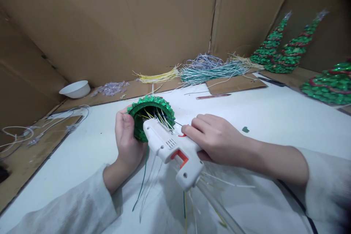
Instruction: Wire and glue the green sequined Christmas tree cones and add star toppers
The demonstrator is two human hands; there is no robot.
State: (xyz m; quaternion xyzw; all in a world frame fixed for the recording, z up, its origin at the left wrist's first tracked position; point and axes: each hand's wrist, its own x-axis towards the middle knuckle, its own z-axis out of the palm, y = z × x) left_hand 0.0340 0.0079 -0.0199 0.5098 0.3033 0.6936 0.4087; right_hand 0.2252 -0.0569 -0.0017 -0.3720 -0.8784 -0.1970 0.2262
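Observation:
My left hand [127, 135] is closed round the side of a green, glittery cone-shaped tree [139, 135], its hollow base turned toward me. Thin white, yellow and green wires [161, 117] stick out of the opening. A white glue gun [170, 142] with an orange trigger has its nozzle end inside the hollow; a clear glue stick [219, 206] extends from its rear. My right hand [211, 135] is closed round the gun's handle, its fingertips near a dark wire at the opening. The nozzle tip is hidden.
Bundles of yellow [160, 76] and green-white wires [211, 72] lie at the back, near a red pencil-like tool [214, 96] and a black knife [272, 81]. A white bowl [75, 89] and clear pieces [111, 88] stand left. Decorated green trees [287, 56] stand right.

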